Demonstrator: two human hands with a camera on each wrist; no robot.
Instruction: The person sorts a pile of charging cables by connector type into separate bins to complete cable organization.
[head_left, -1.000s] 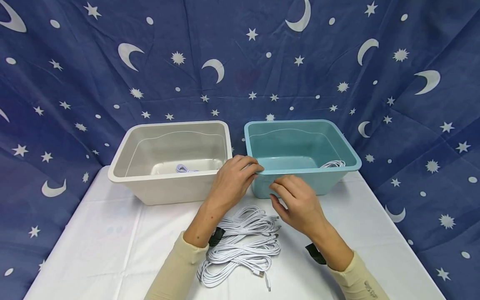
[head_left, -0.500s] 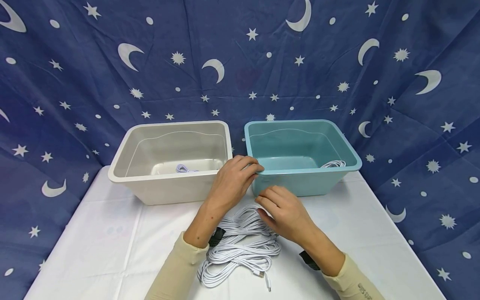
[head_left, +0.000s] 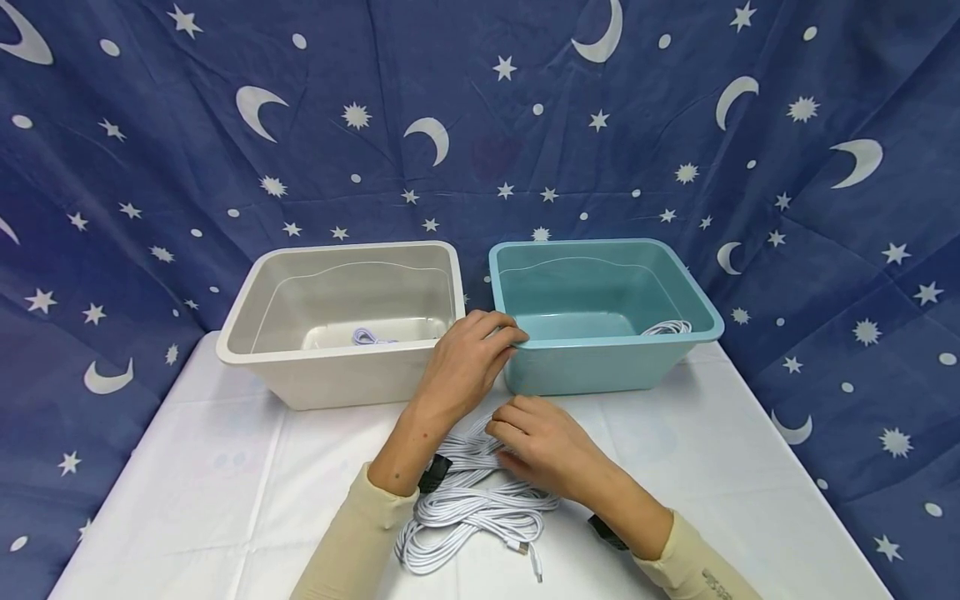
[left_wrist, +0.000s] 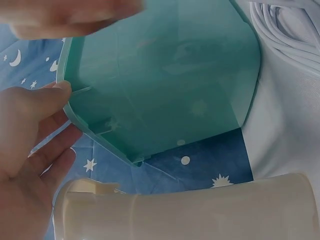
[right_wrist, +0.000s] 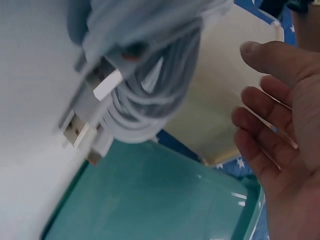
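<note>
My left hand (head_left: 468, 358) holds the near left corner of the teal bin (head_left: 592, 371); in the left wrist view its thumb lies on the rim with the fingers behind. Over the far end of a pile of coiled white USB cables (head_left: 476, 508) hovers my right hand (head_left: 551, 450), partly covering them. The right wrist view shows that hand's fingers (right_wrist: 265, 130) spread and loosely bent, holding nothing, beside the cable coils (right_wrist: 145, 110) and their metal USB plugs (right_wrist: 77, 130).
A cream bin (head_left: 345, 383) stands left of the teal one, with a small pale purple cable coil (head_left: 365, 337) inside. A white cable coil (head_left: 667, 327) lies in the teal bin. Behind hangs a blue star-and-moon cloth (head_left: 480, 125); a white cloth (head_left: 202, 483) covers the table.
My right hand has moved left and down, from in front of the teal bin to over the cable pile. The left hand has stayed at the bin's corner.
</note>
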